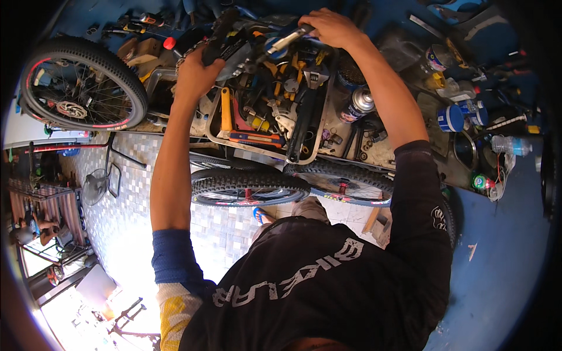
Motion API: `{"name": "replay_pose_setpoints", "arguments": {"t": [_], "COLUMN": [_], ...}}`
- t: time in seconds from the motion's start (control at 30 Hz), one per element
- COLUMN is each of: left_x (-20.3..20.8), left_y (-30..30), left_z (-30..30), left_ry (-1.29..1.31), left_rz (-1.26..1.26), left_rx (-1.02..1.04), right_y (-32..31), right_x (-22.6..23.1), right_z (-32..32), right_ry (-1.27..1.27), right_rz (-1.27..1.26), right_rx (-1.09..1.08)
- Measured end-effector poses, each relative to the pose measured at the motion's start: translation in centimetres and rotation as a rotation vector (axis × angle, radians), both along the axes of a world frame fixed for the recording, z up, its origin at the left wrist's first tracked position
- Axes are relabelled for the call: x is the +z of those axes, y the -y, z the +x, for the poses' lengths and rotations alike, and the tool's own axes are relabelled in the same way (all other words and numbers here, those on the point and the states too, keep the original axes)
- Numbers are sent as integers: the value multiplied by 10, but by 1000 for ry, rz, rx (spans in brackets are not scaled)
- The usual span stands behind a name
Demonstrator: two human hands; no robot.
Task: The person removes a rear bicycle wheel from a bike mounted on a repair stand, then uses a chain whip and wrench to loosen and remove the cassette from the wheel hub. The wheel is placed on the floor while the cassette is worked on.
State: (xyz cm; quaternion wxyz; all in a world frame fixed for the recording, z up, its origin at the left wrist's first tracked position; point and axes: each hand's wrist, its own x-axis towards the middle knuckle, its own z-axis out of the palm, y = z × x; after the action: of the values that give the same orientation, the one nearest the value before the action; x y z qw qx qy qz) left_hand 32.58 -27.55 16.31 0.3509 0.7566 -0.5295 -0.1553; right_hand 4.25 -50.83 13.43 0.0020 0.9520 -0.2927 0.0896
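Observation:
My left hand [198, 75] is raised over the workbench, its fingers closed round a long dark part [221, 34] whose kind I cannot make out. My right hand [332, 28] reaches in from the other side and grips a silver metal tool [288, 40], which points down to the left toward that dark part. Beneath both hands lies a metal tray [218, 139] of mixed hand tools. In it are an adjustable wrench [305, 111] with a black handle, a yellow-handled tool [226, 111] and an orange-and-blue utility knife [256, 138].
A spray can [358, 105] stands right of the tray, near blue-lidded tubs [451, 119] and a plastic bottle [510, 145]. At the left, a bicycle wheel [132, 88] overhangs the bench edge. More wheels [249, 181] are below the bench, close to my body. A fan [95, 187] stands on the tiled floor.

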Motion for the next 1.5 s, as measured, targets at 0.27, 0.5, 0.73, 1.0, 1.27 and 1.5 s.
{"name": "replay_pose_setpoints", "arguments": {"t": [0.27, 0.5, 0.73, 1.0, 1.27, 1.5], "left_x": [45, 67, 5, -42, -23, -1], "left_y": [-16, -9, -18, -41, -39, -64], "left_z": [-10, -54, -106, -88, -71, -97], "left_ry": [-165, 2, 450, 398, 38, -190], "left_rz": [-115, -227, 160, 156, 149, 349], "left_rx": [49, -112, -153, -205, -83, -247], "right_y": [-16, -19, -40, -120, -238, -222], "right_x": [55, 5, -4, 51, -32, -32], "right_z": [-34, -13, -1, -17, -37, -33], "right_ry": [199, 291, -52, 276, 324, 286], "right_rz": [-64, -105, 10, 307, 542, 669], "right_rx": [-33, -232, -277, -323, -693, -751]}}
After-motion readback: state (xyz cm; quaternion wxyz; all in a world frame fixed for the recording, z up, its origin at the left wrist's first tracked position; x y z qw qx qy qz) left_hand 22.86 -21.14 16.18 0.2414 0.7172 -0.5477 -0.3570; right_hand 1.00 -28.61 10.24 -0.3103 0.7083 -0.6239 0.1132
